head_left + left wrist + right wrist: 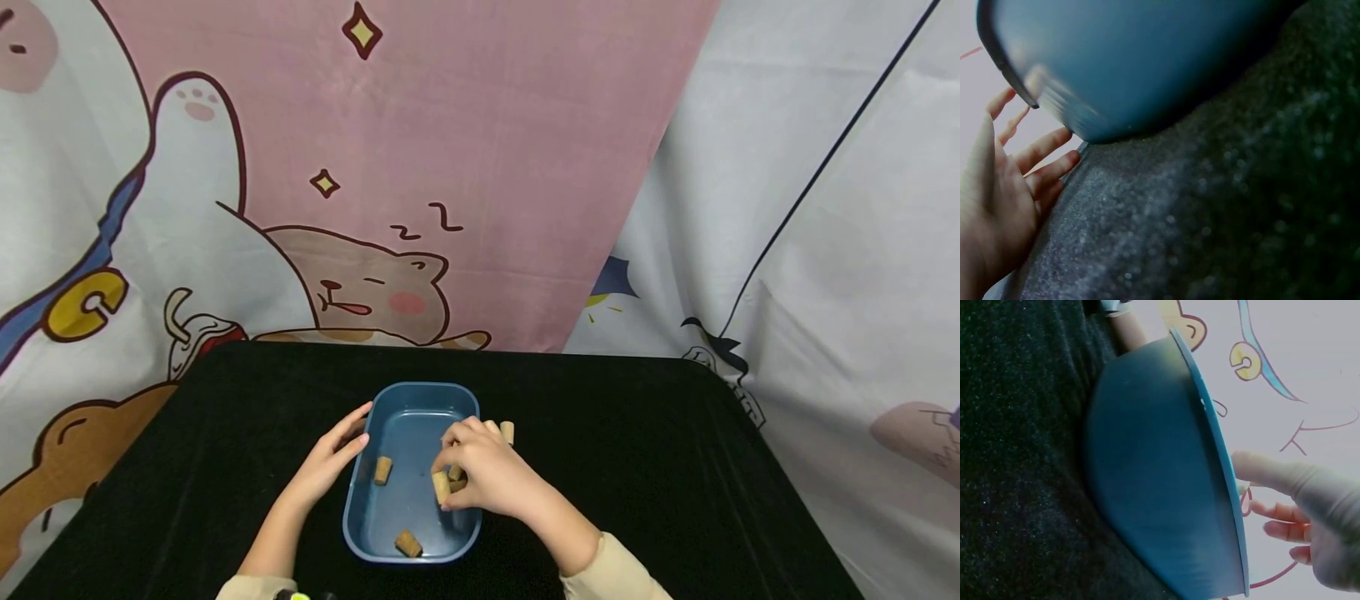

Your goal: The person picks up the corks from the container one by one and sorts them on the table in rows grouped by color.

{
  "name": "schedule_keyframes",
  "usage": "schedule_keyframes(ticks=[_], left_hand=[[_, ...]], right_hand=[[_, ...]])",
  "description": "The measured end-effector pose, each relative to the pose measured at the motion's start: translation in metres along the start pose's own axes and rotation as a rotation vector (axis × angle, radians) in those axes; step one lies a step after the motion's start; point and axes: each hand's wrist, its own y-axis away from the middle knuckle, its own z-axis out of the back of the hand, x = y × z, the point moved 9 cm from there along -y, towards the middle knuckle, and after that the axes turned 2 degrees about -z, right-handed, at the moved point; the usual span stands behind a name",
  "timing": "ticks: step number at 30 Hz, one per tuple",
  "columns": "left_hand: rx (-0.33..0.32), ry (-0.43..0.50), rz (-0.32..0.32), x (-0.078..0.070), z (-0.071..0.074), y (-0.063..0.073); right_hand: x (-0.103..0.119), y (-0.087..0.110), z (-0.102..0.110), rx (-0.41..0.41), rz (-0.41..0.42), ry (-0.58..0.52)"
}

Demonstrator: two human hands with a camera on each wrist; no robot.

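A blue rectangular tray [408, 560] stands on the black cloth, with several corks in it. One cork [382, 471] stands near its left wall and another cork [408, 543] lies at the near end. My right hand [487, 471] is over the tray's right side, pinching a cork [441, 487] between thumb and fingers; more corks [456, 485] show beneath the hand, partly hidden. My left hand [330, 461] rests against the tray's left rim with its fingers extended. In the left wrist view, those fingers [1047, 147] reach along the tray's outer wall [1122, 69].
Beyond my right hand, a cork [507, 432] stands on the cloth outside the tray's right rim, with part of another beside it. The black-covered table [637, 467] extends on both sides. A printed cartoon curtain [525, 167] hangs behind it.
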Motion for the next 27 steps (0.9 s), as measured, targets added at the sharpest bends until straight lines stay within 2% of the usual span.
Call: schedule_keyframes(ticks=[12,18,22,27], left_hand=[[0.003,-0.001,0.007,0.0,0.001,-0.001],[-0.002,-0.004,0.014,0.001,0.001,-0.001],[-0.003,-0.008,0.021,0.002,0.001,-0.001],[0.001,-0.012,0.018,0.001,0.0,0.0]], right_hand=[[-0.007,0.007,0.017,-0.111,-0.022,-0.114],[-0.013,0.012,0.024,-0.145,-0.052,-0.211],[-0.017,0.016,0.031,-0.203,-0.049,-0.271],[-0.024,0.023,0.037,-0.268,-0.051,-0.294]])
